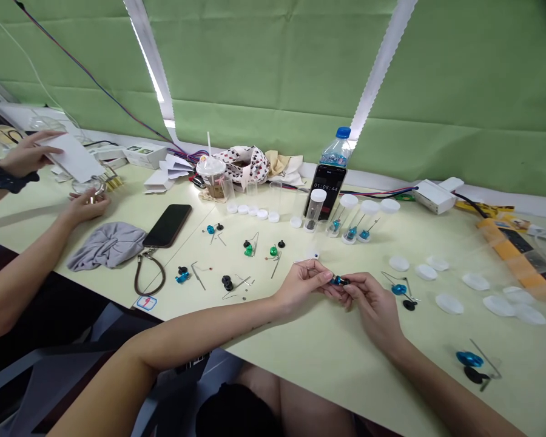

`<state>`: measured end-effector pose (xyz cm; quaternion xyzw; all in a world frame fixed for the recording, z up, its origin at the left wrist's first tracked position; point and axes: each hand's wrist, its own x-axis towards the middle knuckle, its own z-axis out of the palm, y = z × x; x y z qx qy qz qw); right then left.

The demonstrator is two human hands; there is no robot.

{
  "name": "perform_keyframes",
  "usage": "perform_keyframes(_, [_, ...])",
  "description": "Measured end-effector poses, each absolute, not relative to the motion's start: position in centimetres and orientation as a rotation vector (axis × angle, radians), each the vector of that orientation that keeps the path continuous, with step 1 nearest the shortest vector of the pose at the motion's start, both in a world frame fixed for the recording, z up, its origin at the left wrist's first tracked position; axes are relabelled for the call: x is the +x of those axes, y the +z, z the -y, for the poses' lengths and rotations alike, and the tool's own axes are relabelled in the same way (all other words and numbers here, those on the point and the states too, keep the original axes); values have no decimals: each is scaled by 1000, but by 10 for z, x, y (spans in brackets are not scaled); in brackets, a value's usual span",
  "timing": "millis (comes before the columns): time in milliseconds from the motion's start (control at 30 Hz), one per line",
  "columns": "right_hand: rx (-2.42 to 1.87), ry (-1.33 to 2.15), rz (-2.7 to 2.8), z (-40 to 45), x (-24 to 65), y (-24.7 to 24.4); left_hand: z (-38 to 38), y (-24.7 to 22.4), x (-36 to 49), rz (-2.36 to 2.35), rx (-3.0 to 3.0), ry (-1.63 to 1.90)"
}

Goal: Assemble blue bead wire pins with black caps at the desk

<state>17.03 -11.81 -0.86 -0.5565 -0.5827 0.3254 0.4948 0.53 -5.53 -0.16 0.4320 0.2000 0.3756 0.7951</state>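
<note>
Currently, both hands meet over the worktop (264, 328) at a small blue-and-black part (338, 280), with the work looking partly done.
From my end, I judge four clear tubes (315, 212) finished: they stand near the propped phone (326, 189), white at their ends, with small parts inside. Much looks left, since blue pieces (182, 277), green pieces (273, 250), black pieces (227, 283) and thin bent metal rods (199, 276) lie loose in small groups, and white lids (449, 303) lie flat at the right. My left hand (300, 284) reaches in from the lower left, thumb and fingers pinching one end of the part; my right hand (375, 303) angles in from the lower right, fingertips closed on the other end, both wrists low.
</note>
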Motion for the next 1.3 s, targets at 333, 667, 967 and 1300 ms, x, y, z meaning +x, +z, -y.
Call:
perform_keyframes(333, [-1341, 635, 1510, 115, 174, -15, 54, -1, 4, -433, 902, 825])
perform_keyframes(667, [-1270, 523, 1582, 120, 174, -10, 54, 2, 4, -486, 956, 796])
perform_keyframes(967, [-1243, 612, 1592, 124, 176, -3, 60, 5, 4, -466, 851, 725])
perform_keyframes(1300, [-1387, 645, 1587, 123, 177, -6, 64, 5, 3, -482, 752, 712])
